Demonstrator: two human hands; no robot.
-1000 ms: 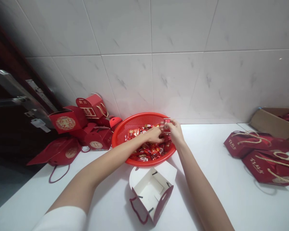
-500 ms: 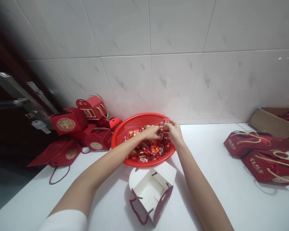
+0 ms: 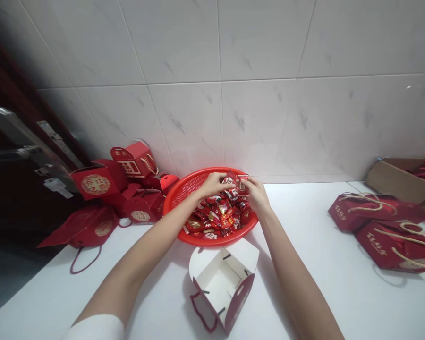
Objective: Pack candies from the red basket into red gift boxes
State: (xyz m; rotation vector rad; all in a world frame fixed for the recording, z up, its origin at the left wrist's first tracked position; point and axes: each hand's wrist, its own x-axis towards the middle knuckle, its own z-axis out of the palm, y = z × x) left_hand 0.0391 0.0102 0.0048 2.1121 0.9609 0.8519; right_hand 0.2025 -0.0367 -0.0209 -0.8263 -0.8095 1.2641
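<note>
A red plastic basket (image 3: 170,198) full of red-wrapped candies (image 3: 216,217) stands against the wall. Over its right half, my left hand (image 3: 213,185) pinches a dark red wrapped candy (image 3: 228,179). Close beside it, my right hand (image 3: 256,192) is closed on red candy packets (image 3: 243,183) at the basket's right rim. In front of the basket sits an open box (image 3: 219,278), white inside and dark red outside, with a cord handle on its left. Nothing lies inside the box.
Several red gift boxes (image 3: 141,208) are piled at the left beside a dark door with a metal handle (image 3: 28,151). Two dark red boxes with rope handles (image 3: 396,241) lie at the right, before a cardboard box (image 3: 386,179). Tiles cover the wall behind.
My left hand has lifted slightly and drawn left, and now a candy shows in its fingers. My right hand has barely moved, still holding packets.
</note>
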